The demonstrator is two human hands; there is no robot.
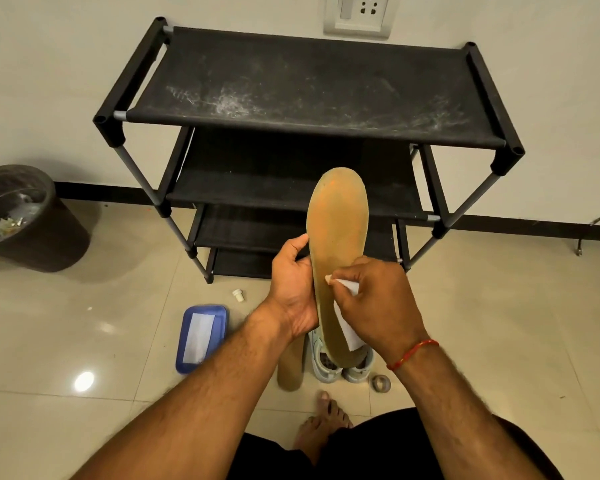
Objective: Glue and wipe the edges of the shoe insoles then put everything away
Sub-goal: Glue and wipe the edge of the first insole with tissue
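A tan shoe insole (336, 230) stands upright in front of me, underside facing me. My left hand (293, 289) grips its left edge near the middle. My right hand (374, 303) holds a white glue tube (347, 318), whose nozzle touches the insole near its left edge. A second tan insole (290, 372) lies on the floor below my left wrist. The tube's white cap (238, 295) lies on the tiles. A blue tray (219, 317) with a white wipe (198, 337) in it sits on the floor to the left.
A black fabric shoe rack (312, 88) stands against the wall ahead. A dark waste bin (32, 220) with litter is at the far left. Pale shoes (326, 367) and a tape roll (381, 383) sit on the floor near my bare foot (321, 420).
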